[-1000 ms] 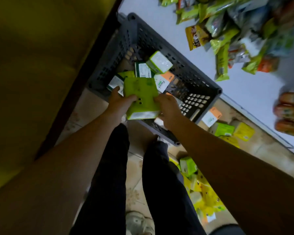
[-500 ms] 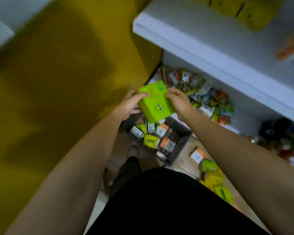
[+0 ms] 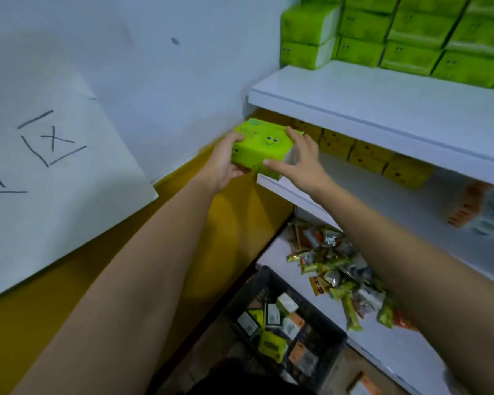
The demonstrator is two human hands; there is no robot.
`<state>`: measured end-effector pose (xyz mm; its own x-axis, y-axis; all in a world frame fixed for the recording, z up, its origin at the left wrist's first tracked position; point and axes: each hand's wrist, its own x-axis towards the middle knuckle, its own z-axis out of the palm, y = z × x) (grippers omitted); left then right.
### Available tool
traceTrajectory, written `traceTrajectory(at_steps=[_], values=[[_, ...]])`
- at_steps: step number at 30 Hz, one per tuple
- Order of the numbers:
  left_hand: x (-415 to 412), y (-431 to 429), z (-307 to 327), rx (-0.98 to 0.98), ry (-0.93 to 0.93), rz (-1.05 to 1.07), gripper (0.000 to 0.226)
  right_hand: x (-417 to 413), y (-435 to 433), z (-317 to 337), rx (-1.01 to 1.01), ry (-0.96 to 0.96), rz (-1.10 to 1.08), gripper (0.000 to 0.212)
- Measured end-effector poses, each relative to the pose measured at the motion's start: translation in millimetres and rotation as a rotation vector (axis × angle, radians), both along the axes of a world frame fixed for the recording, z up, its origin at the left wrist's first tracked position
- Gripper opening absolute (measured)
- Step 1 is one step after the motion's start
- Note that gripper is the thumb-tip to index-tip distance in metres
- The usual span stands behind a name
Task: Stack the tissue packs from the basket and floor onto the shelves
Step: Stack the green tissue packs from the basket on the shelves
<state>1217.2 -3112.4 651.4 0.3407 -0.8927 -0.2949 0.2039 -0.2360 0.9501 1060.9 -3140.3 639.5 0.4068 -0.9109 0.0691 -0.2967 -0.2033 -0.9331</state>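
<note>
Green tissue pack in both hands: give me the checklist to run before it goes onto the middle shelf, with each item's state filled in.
1. Grip: the left hand and the right hand hold the green tissue pack by its two ends. Ok.
2. Orientation: smiley face up, roughly level. Ok.
3. Landing spot: the middle shelf shows bare surface in front of the row of yellow packs. Ok.
4. Headroom: the pack appears to sit below the upper shelf. Ok.
5. Contact: whether the pack already rests on the shelf corner. Cannot tell.
6. Basket emptied: the basket holds more packs. Not ok.
</note>
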Motion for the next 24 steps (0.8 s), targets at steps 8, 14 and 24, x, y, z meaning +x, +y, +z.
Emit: traceTrajectory(at_steps=[8,14,24], values=[[26,-84,80,-0.112,-0.23,-0.154,0.018,22,-78,68,-0.33,-0.015,-0.183,0.075],[34,-168,114,-0.216,-0.402,-0.157,0.022,39,-134,101,-0.37,-0.055,-0.415,0.063],[43,-273,144,-0.373,-0.656,-0.103,0.034,58,-231,134,-0.456,-0.035,-0.656,0.059]])
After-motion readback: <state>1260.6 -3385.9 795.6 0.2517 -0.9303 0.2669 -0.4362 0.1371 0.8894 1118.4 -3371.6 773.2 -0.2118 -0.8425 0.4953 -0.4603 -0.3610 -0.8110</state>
